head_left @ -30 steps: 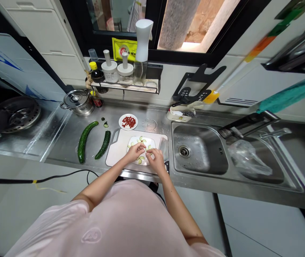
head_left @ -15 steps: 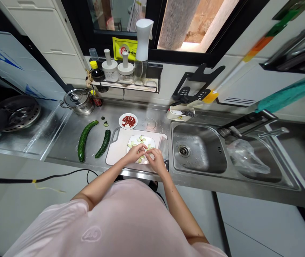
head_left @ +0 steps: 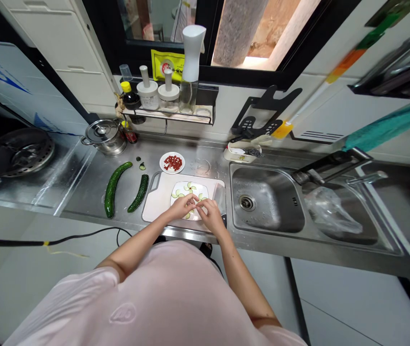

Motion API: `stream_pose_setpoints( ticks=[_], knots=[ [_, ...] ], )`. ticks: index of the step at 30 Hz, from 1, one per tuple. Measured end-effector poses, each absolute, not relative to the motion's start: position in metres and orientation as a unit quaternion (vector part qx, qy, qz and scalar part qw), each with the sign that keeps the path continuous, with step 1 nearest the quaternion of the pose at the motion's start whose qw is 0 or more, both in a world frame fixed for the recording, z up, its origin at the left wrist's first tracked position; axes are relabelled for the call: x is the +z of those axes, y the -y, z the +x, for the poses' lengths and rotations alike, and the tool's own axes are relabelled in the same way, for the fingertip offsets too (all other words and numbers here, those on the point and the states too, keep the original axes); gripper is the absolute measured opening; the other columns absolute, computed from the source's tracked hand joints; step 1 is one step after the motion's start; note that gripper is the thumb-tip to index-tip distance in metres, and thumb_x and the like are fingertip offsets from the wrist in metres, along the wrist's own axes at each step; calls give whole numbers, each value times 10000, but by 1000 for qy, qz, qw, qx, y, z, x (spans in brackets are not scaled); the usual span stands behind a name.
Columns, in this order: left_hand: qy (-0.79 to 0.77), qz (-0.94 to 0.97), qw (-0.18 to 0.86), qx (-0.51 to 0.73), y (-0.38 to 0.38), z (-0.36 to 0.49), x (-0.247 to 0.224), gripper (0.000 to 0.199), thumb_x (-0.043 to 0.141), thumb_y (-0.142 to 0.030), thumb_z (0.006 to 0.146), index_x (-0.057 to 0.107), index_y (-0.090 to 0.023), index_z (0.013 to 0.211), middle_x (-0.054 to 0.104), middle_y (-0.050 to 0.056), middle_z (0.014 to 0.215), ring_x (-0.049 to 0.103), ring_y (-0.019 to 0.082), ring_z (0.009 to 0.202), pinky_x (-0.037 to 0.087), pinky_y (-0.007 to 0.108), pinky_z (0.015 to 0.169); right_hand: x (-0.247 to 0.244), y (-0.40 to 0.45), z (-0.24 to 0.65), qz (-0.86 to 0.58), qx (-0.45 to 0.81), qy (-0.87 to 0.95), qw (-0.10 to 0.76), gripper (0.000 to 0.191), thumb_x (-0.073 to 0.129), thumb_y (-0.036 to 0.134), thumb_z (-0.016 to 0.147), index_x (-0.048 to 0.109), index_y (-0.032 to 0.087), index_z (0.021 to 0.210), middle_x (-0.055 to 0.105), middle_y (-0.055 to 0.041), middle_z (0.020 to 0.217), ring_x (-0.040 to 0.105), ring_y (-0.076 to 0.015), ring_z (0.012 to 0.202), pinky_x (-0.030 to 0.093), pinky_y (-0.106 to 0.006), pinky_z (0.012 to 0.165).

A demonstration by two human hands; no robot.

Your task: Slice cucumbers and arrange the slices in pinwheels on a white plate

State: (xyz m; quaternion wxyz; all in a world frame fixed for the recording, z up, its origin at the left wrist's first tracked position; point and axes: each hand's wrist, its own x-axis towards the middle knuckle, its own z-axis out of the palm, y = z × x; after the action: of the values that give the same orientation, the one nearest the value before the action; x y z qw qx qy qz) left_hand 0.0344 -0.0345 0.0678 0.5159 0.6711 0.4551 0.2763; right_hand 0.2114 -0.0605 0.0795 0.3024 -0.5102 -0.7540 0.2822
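My left hand and my right hand hover low over a white plate on a white cutting board. Their fingertips meet above thin pale cucumber slices laid around the plate. Whatever lies between my fingertips is hidden. Left of the board lie a long, dark green cucumber and a shorter cucumber piece. Beyond them, a small plate holds chopped red pieces.
A steel pot stands at the back left of the steel counter, with a dark pan farther left. A steel sink lies right of the board, and a plastic bag sits in its second basin.
My hands stay over the plate, with only slight finger movement. The whole view has shifted very slightly.
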Motion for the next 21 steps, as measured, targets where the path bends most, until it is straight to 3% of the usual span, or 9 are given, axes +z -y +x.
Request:
stream_pose_setpoints(
  ticks=[21],
  knots=[
    [-450, 647, 535, 304, 30, 40, 61, 264, 562, -302, 820, 560, -177, 1052, 571, -12, 764, 520, 101, 669, 405, 215, 651, 72, 56, 214, -513, 286, 748, 309, 100, 503, 252, 883, 574, 209, 827, 602, -31, 862, 504, -191, 882, 366, -313, 836]
  ],
)
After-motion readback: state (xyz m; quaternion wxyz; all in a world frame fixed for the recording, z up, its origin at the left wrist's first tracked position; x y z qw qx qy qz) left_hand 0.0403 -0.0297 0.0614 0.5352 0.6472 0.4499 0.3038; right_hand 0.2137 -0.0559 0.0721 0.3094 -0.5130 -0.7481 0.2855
